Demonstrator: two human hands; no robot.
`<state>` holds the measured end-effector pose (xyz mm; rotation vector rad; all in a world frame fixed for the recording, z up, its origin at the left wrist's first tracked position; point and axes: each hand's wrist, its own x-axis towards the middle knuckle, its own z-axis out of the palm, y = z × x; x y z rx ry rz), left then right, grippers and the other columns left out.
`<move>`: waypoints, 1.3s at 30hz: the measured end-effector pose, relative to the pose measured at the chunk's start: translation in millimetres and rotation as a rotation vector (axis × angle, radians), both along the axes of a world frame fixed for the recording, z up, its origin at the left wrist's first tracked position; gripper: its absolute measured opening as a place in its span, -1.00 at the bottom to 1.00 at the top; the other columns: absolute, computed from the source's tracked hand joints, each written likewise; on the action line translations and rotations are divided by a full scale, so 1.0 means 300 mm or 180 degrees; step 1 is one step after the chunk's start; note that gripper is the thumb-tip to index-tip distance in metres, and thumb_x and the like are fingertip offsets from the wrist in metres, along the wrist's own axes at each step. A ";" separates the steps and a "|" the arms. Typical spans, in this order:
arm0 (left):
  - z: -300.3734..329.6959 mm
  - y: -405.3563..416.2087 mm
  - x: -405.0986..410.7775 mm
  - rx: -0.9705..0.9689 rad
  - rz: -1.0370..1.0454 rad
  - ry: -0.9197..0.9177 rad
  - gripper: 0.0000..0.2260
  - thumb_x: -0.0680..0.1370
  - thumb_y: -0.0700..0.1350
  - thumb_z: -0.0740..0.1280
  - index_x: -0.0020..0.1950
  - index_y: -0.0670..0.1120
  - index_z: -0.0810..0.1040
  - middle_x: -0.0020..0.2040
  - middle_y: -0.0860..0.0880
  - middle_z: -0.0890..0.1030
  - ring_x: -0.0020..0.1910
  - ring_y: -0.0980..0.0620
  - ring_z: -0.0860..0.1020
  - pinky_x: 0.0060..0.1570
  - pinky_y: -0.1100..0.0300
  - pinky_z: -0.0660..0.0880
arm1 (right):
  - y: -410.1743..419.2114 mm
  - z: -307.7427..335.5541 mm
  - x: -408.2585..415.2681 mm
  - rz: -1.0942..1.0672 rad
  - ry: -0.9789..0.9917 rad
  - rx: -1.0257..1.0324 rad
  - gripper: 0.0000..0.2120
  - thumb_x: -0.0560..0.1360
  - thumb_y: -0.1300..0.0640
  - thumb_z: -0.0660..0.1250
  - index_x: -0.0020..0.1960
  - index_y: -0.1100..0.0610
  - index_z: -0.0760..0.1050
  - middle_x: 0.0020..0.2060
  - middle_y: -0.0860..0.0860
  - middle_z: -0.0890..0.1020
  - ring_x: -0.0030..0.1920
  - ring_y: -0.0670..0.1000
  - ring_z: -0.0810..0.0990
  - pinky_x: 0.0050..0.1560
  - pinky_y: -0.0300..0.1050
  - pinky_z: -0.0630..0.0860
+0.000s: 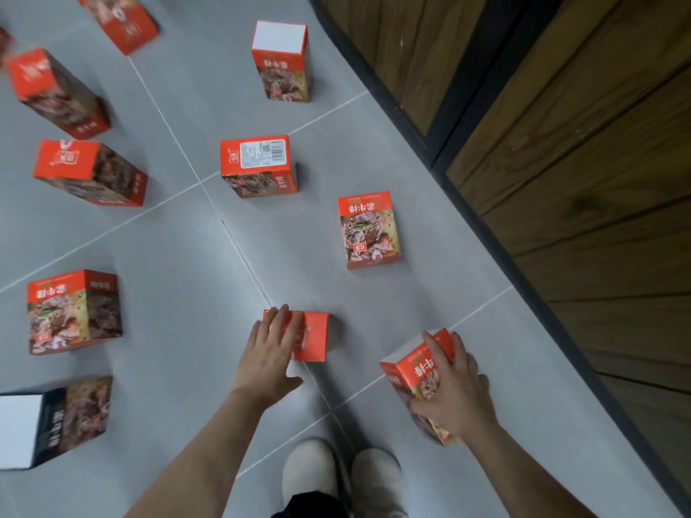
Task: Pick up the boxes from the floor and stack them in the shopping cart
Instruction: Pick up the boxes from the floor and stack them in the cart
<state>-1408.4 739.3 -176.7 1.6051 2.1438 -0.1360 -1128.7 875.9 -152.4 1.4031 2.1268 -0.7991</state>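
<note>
Upper-left boxes blurred, cut off | your left hand lies flat-fingered on a red box, lower centre | your right hand grips a tilted box, lower right.

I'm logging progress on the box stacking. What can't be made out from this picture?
- Shopping cart: out of the head view.
- Left hand covers its box; grip unclear.
- Box by the top-left edge: cut off, blurred.
- Barcode label text: too small.

Hands on boxes (floor).
</note>
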 end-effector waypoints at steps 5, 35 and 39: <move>-0.085 0.042 -0.009 0.0284 0.0001 0.0247 -0.16 0.11 -0.11 0.55 0.35 -0.13 0.33 0.14 -0.20 0.49 0.16 -0.27 0.45 0.22 -0.23 0.35 | 0.027 -0.093 -0.057 0.0026 0.0044 0.0015 -0.01 0.27 -0.43 0.34 0.49 -0.23 -0.14 0.51 0.05 -0.05 0.45 0.16 0.14 0.33 0.16 0.26; 1.977 0.015 -0.377 0.1437 0.1389 0.0516 -0.09 0.10 0.47 0.13 0.29 -0.06 0.41 0.07 -0.08 0.45 0.11 -0.15 0.42 0.06 -0.01 0.29 | 0.131 1.885 -0.641 0.0662 0.1289 0.1330 -0.05 0.25 -0.47 0.29 0.49 -0.26 -0.09 0.53 0.01 -0.01 0.45 0.21 0.14 0.32 0.31 0.16; 2.173 -0.121 -0.402 0.1518 0.1608 0.0682 -0.09 0.09 0.42 0.10 0.32 -0.06 0.40 0.10 -0.09 0.43 0.14 -0.14 0.39 0.04 0.00 0.27 | 0.054 2.061 -0.696 0.0605 0.1549 0.1315 -0.04 0.26 -0.41 0.37 0.50 -0.24 -0.05 0.54 0.03 -0.01 0.46 0.23 0.13 0.33 0.32 0.14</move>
